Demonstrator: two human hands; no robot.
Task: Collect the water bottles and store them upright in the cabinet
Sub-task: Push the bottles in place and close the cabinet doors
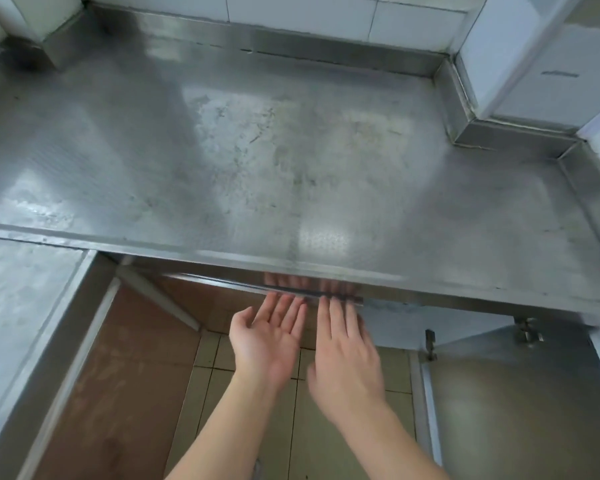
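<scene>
- Left of both hands, one cabinet door (42,358) stands swung open, evidently to give access beneath the steel counter (257,150).
- The left hand (269,344), palm up with fingers straight, holds nothing.
- Just beside it, the right hand (343,358), palm down and flat, is likewise empty; both reach toward the cabinet (388,318) opening.
- To their right, a second door (510,393) hangs open.
- Water bottles in view: none, so their whereabouts cannot be told.

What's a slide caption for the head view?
Both open hands, left hand and right hand, reach under the steel counter between open cabinet doors; no bottles visible.
</scene>
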